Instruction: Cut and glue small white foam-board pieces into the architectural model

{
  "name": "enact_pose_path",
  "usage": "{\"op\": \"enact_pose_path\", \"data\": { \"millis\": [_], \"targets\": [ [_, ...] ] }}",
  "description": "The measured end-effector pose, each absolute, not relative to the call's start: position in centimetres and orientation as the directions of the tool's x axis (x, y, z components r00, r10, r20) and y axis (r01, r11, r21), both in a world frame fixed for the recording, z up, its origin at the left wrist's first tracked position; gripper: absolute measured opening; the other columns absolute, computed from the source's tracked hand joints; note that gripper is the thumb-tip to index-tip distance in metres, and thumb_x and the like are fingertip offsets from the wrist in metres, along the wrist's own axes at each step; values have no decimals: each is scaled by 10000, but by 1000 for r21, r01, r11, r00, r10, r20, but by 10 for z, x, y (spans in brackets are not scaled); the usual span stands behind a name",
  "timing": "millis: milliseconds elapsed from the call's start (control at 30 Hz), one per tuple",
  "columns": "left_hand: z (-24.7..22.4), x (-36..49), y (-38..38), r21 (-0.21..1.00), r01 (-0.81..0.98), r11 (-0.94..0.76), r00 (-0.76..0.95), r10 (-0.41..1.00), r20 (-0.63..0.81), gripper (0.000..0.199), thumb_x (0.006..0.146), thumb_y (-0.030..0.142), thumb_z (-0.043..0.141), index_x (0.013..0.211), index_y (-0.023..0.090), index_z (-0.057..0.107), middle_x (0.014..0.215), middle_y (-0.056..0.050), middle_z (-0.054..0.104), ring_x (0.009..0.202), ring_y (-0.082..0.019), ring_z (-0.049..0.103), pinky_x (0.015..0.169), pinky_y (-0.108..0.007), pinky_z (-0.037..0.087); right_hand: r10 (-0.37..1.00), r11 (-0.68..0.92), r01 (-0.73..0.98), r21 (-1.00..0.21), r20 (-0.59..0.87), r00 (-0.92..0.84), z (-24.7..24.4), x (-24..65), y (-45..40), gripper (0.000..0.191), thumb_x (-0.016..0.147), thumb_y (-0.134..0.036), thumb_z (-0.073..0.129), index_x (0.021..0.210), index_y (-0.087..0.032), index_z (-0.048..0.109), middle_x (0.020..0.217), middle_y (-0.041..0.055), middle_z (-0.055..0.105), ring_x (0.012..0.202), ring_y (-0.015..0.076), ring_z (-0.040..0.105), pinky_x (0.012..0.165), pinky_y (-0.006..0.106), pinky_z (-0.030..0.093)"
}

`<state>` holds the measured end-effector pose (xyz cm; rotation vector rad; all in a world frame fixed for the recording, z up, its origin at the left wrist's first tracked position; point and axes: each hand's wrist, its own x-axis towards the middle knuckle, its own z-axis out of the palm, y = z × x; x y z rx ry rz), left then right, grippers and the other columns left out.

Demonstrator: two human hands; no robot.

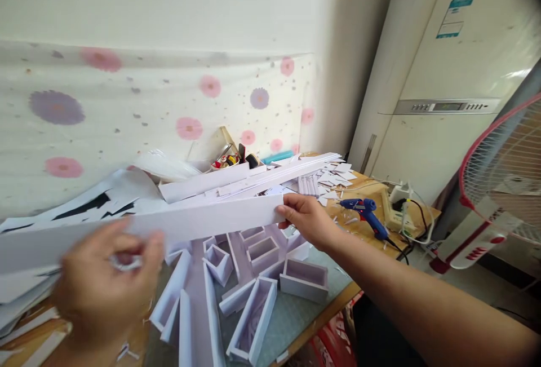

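Note:
A long white foam-board strip [211, 217] stretches across the view above the table. My right hand [306, 217] pinches its right end between thumb and fingers. At the lower left, my left hand [107, 282] is blurred in front of the strip, its thumb and index finger curved with a gap between them, not closed on anything. Below the strip, several white open boxes and channels, among them a long narrow box [253, 322] and a wider box [304, 279], lie on a green cutting mat [291, 322].
A blue glue gun [367, 215] lies on the wooden table's right side, near a power strip [397, 212]. White scraps [333, 178] and stacked strips lie behind. A tool box [230, 161] stands at the back. An electric fan [502, 169] is at the right.

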<state>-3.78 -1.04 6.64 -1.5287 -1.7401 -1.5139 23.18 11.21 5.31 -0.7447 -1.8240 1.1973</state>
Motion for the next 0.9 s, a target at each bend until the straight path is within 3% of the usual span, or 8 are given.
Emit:
{"op": "enact_pose_path", "data": {
  "millis": [33, 133, 200, 400, 500, 633, 733, 900],
  "targets": [
    [66, -26, -10, 171, 966, -194, -63, 466, 883, 248, 810, 384, 688, 1028, 309, 595, 770, -16, 633, 715, -307, 644, 697, -493, 544, 806, 359, 25, -933, 296, -513, 51, 230, 114, 228, 839, -378, 585, 731, -177, 586, 669, -13, 574, 601, 122, 585, 591, 262, 541],
    [58, 0, 2, -113, 915, -386, 322, 535, 781, 528, 802, 296, 724, 1279, 303, 498, 1212, -105, 669, 1108, -352, 646, 932, -518, 524, 778, 320, -1, -947, 263, -570, 47, 221, 110, 262, 808, -412, 609, 690, -181, 572, 664, -15, 567, 612, 121, 573, 604, 273, 563],
    [49, 4, 12, -199, 875, -442, 447, 576, 685, 713, 804, 213, 729, 1420, 280, 378, 1280, -149, 649, 1108, -351, 658, 889, -504, 546, 769, 299, 12, -954, 234, -595, 46, 216, 106, 259, 802, -415, 612, 700, -178, 591, 662, -12, 579, 606, 124, 579, 605, 284, 567],
    [30, -19, 15, -36, 937, -347, 291, 721, 628, 889, 768, 327, 783, 1495, 297, 273, 1229, -112, 699, 1015, -321, 699, 846, -441, 549, 849, 325, 138, -936, 224, -479, 36, 266, 119, 300, 834, -424, 630, 1010, -183, 656, 938, 50, 692, 768, 163, 654, 762, 336, 544],
    [28, -23, 14, 80, 954, -290, 190, 787, 587, 951, 685, 433, 839, 1476, 270, 337, 1222, -120, 708, 1026, -340, 693, 870, -454, 536, 833, 532, 625, -571, 221, -507, 17, 314, 134, 273, 858, -416, 600, 966, -189, 706, 885, 72, 723, 768, 227, 672, 731, 376, 533],
    [25, -20, 15, 113, 930, -351, 224, 781, 583, 878, 722, 420, 812, 1470, 320, 362, 1316, -120, 655, 1108, -366, 662, 923, -512, 522, 815, 574, 788, -222, 61, -576, -5, 345, 135, 306, 868, -328, 571, 1093, -173, 707, 1114, 145, 714, 906, 280, 691, 825, 417, 531],
    [20, -19, 16, 44, 916, -399, 290, 733, 616, 926, 771, 384, 771, 1527, 327, 238, 1424, -156, 558, 1197, -404, 608, 901, -552, 539, 833, 545, 820, -173, 0, -554, -9, 335, 128, 415, 858, -322, 594, 1234, -161, 660, 1225, 175, 673, 1009, 312, 681, 887, 438, 517],
    [15, -22, 18, -52, 893, -447, 361, 643, 675, 871, 835, 320, 704, 1544, 299, 200, 1287, -163, 639, 1110, -382, 653, 873, -536, 559, 862, 496, 842, -213, 2, -507, -5, 322, 136, 523, 785, -227, 627, 1295, -109, 629, 1178, 197, 700, 1043, 352, 669, 925, 465, 495]
  ]
}}
